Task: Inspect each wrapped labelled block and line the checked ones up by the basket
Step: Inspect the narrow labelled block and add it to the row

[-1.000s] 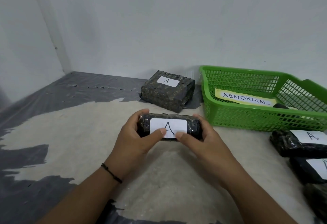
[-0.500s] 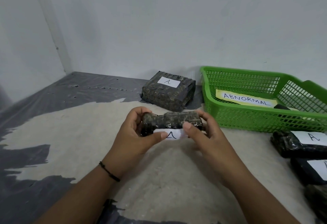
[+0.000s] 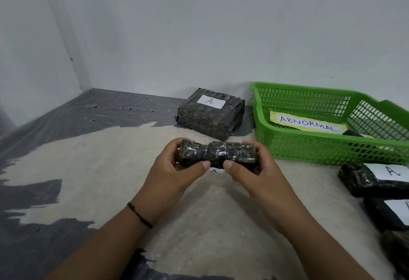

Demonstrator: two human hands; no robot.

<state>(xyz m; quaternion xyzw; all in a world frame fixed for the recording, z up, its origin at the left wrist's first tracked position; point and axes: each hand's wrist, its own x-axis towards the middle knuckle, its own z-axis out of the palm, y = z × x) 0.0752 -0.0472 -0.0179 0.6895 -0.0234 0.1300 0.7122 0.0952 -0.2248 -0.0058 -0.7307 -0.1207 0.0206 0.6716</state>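
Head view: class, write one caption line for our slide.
Both hands hold a wrapped block beside the green basket.

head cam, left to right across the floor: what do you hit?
Left hand → held block, gripped at both ends → right hand → green basket → wrapped blocks labelled A at the right edge. The lone block by the wall overlaps the held one, so it is left out.

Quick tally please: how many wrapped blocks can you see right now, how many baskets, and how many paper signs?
Wrapped blocks: 5. One held, one left of the basket, three at the right edge, the lowest one only partly in view.
Baskets: 1, green.
Paper signs: 1, reading ABNORMAL, inside the basket.
Total: 7.
A dark item in the basket is too hidden to count.
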